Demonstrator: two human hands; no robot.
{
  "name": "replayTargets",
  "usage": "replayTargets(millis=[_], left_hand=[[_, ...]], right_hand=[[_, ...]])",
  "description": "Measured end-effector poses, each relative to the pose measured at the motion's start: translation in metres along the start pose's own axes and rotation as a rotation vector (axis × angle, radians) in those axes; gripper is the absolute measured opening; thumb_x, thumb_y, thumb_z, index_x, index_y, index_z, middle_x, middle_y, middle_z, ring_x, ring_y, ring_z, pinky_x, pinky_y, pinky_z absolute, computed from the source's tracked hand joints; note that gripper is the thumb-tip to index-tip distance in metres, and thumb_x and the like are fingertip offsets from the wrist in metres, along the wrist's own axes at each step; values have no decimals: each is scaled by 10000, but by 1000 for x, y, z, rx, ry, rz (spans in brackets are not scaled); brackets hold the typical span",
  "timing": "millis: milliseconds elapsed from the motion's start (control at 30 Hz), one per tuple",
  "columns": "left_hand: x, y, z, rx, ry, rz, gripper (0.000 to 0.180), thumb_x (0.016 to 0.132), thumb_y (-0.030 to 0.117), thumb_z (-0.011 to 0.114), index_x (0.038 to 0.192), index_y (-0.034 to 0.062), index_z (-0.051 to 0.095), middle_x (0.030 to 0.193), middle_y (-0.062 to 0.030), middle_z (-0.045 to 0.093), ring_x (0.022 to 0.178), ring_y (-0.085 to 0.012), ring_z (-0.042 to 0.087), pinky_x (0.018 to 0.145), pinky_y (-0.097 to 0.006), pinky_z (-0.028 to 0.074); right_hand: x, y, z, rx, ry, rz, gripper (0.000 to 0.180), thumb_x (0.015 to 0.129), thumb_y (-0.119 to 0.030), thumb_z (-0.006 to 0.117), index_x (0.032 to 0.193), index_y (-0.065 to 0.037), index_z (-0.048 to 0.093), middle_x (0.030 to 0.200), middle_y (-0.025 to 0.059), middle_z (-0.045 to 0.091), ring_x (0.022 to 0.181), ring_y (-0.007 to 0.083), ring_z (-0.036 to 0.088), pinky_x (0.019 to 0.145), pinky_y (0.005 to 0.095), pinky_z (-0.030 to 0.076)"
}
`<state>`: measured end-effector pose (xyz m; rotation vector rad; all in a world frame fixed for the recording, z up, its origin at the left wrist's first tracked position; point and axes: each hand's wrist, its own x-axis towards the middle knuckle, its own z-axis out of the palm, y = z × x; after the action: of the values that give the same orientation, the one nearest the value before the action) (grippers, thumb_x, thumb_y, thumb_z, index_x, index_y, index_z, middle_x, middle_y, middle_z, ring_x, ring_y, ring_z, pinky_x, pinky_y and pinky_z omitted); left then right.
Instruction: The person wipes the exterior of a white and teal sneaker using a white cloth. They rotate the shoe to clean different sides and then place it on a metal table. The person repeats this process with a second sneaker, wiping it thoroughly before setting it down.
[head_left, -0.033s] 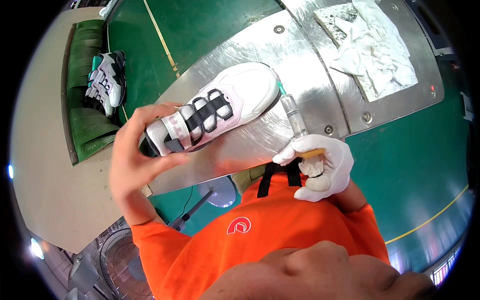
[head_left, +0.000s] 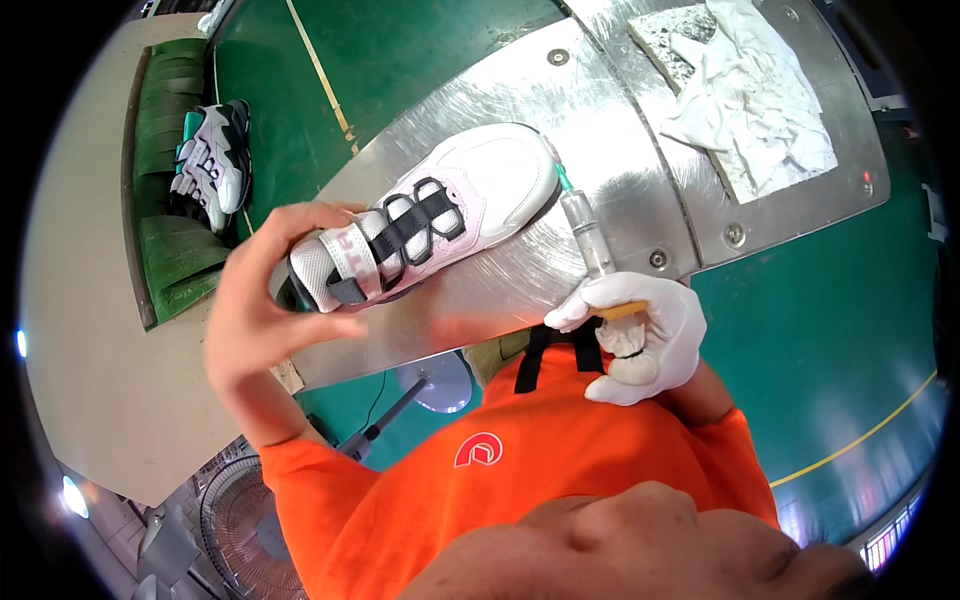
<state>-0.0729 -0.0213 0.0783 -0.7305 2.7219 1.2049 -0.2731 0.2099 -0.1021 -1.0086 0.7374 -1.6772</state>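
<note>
Head view: white and pale-pink sneaker with black straps (head_left: 430, 222) lies on the brushed-metal work plate (head_left: 560, 110).
Long axis: diagonal, heel lower left, toe upper right.
Left hand (head_left: 262, 300): bare, clasping the sneaker's heel end.
Right hand (head_left: 640, 335): white-gloved, clenched around a clear syringe-like applicator (head_left: 585, 225), green tip at the toe.
Beyond: crumpled white cloth (head_left: 745, 95); another sneaker (head_left: 212, 160) on a green mat.
</note>
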Motion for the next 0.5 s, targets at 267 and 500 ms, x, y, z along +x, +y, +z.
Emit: replayTargets(millis=[267, 500], left_hand=[[80, -18, -40, -111, -272, -44, 857, 763, 648, 648, 1314, 15, 474, 1289, -137, 552, 1213, -254, 520, 983, -393, 422], [151, -14, 25, -3, -598, 105, 474, 879, 345, 642, 1253, 62, 578, 1162, -64, 625, 1039, -157, 551, 897, -299, 440]], right_hand=[[-8, 0, 9, 25, 34, 47, 599, 620, -26, 817, 1154, 25, 551, 1011, 95, 654, 908, 137, 638, 815, 250, 501], [-7, -5, 11, 77, 96, -15, 613, 641, 18, 782, 1194, 52, 519, 1022, 102, 658, 941, 141, 640, 825, 256, 502]])
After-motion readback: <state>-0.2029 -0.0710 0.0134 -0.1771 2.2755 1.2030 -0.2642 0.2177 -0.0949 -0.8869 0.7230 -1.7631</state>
